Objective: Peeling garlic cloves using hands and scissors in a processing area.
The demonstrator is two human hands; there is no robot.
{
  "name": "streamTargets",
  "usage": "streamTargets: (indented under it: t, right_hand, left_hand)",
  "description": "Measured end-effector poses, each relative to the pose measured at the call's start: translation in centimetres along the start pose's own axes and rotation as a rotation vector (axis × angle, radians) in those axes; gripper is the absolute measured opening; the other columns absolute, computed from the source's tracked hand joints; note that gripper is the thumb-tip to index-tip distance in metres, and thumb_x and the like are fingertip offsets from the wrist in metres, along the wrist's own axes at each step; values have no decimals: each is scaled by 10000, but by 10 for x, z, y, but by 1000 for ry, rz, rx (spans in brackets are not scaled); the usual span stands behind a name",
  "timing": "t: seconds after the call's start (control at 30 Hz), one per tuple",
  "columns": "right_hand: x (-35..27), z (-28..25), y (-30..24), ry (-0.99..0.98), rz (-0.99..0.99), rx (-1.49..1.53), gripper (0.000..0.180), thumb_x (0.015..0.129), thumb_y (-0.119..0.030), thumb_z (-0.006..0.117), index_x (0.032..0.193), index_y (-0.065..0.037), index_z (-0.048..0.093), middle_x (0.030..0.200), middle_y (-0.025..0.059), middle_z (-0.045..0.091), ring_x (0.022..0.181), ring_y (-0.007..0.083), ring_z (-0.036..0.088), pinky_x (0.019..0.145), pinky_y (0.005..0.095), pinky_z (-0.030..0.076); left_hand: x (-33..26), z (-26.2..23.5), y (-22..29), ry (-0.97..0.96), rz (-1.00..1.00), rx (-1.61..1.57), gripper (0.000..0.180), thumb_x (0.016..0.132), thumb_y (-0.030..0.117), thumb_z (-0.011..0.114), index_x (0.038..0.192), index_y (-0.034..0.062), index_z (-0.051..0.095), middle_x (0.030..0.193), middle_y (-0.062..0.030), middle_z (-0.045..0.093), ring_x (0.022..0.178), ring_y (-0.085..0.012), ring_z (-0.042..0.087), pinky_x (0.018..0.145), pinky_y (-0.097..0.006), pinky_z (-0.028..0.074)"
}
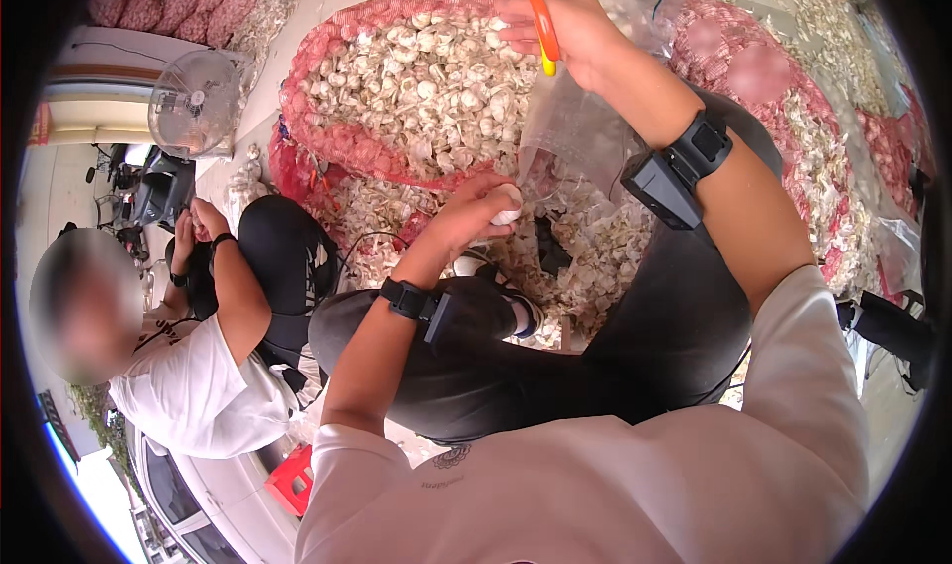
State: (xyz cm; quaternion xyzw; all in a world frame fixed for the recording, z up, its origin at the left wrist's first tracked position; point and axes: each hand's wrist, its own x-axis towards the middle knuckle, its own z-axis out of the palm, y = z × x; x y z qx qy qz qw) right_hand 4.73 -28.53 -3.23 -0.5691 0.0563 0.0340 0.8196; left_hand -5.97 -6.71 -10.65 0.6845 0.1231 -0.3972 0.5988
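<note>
My left hand is closed around a white garlic bulb, held just in front of a red mesh sack. Garlic bulbs fill the sack, which lies opened out. Over the sack's right side, my right hand holds an orange tool with a yellow end across its palm, the fingers stretched to the left. Which kind of tool it is, I cannot make out. A clear plastic sheet hangs below that hand, above a heap of dry garlic skins between my legs.
Another person sits at my left, both hands raised together. Beyond stands a round fan. More red mesh sacks lie at the far left, and another sack with skins is at my right. A red stool stands lower left.
</note>
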Motion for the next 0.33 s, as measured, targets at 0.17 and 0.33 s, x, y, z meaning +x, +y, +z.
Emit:
streamTargets:
  t: [0.17,0.33]
  right_hand:
    - [16,-7,-2,99,88,302,237,829,-147,686,974,39,665,863,138,653,706,247,668,608,358,550]
    - [20,-11,-8,248,-36,343,400,856,-121,615,1229,-96,475,937,124,594,736,224,635,578,439,554]
  left_hand:
    - [35,43,-31,-103,-9,-312,395,891,151,676,1246,64,526,1124,-48,607,995,-172,613,848,-325,544]
    - [147,42,-38,-230,171,-709,497,979,219,512,1437,82,378,1347,-107,532,1210,-229,537,967,-418,489]
